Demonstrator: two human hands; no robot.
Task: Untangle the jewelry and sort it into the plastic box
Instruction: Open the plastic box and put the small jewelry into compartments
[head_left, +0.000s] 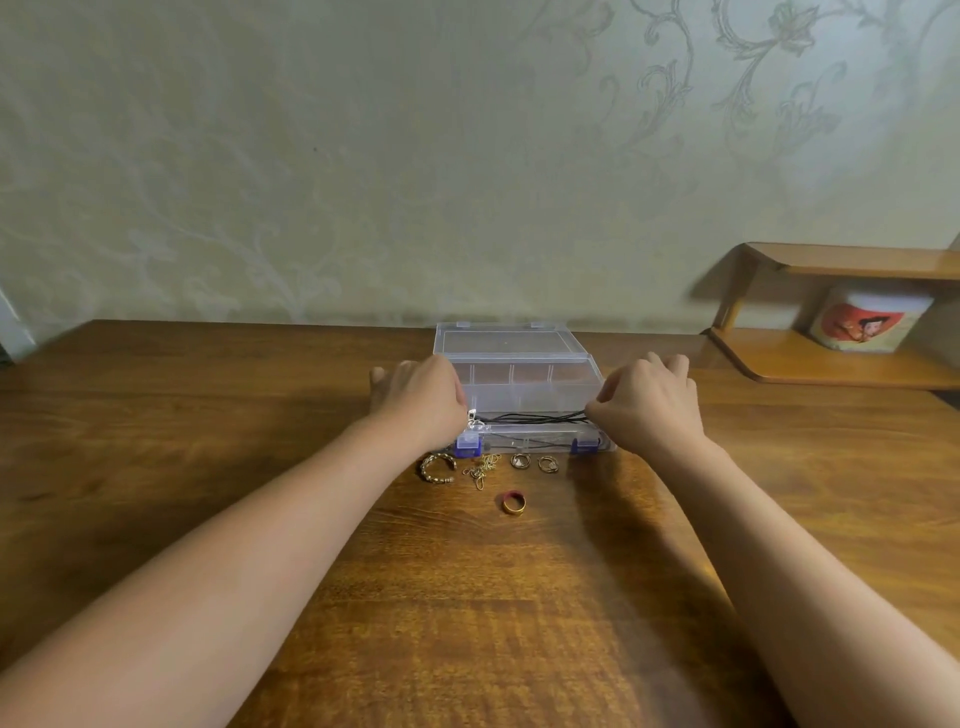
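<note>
A single head view was provided, taken from above and behind the forearms and aimed forward and slightly down across the wooden table (467, 597) toward the papered wall (363, 156) (wide-angle bending was seen at the edges). The left hand (421, 400) and right hand (644, 405) were framed near the centre, at arm's reach, with the plastic box (519, 384) between them in the middle distance. No second view was given, so no part of the scene was shared.

Clear plastic box (519, 384) has blue latches (467, 447), black cord (535, 417) across it. Gold rings (535, 462), one red-and-gold ring (513, 502), brown woodgrain table (467, 597).
</note>
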